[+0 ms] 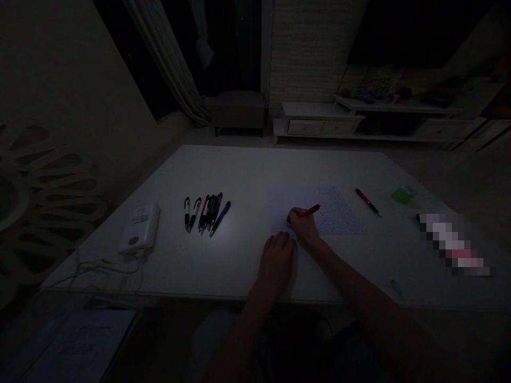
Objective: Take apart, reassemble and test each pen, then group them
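A sheet of paper lies on the white table, its right part covered with dense writing. My right hand rests on the sheet, its fingers closed round a red and black pen that slants down to the left; the pen's tip is hidden by the fingers. My left hand lies flat, palm down, at the sheet's lower left edge, holding nothing, its fingertips near my right hand. Another red and black pen lies to the right of the sheet.
Several pens lie side by side on the left. Beyond them sits a white box-shaped device with cables. At the right are a green item and a blurred-out object. A low white cabinet stands behind the table.
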A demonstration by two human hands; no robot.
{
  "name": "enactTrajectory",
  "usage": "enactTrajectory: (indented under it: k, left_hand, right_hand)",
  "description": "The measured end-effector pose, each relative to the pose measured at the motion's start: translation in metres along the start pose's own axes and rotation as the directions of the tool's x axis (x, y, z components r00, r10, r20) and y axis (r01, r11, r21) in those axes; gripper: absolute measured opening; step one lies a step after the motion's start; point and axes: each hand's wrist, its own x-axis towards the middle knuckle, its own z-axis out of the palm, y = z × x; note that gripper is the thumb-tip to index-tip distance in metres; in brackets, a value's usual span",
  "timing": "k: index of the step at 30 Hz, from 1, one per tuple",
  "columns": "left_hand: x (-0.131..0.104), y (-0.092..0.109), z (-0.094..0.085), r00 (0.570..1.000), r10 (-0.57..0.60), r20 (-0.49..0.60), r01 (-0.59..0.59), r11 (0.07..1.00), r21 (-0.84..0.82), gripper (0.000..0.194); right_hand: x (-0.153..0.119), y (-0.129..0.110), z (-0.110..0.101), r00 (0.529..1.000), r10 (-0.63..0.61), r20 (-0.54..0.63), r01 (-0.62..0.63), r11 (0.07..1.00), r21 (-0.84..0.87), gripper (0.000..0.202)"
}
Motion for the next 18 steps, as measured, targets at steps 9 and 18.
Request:
enactTrajectory:
  k: [9, 18]
  left_hand:
    - [0.001, -0.002, -0.001, 1.000, -0.006, -0.014, 0.006, 1.000, -0.021, 0.024]
    - [0.003, -0.009, 0.003, 1.000, -0.004, -0.015, 0.004, 1.000, -0.011, 0.027]
  right_hand:
    - [-0.002, -0.012, -0.026, 0.987, 0.016, -0.161, -0.004, 0.997, 0.071, 0.062]
    - [0.018, 0.012, -0.168, 0.986, -0.107, -0.127, 0.044, 0.907, -0.420, 0.065]
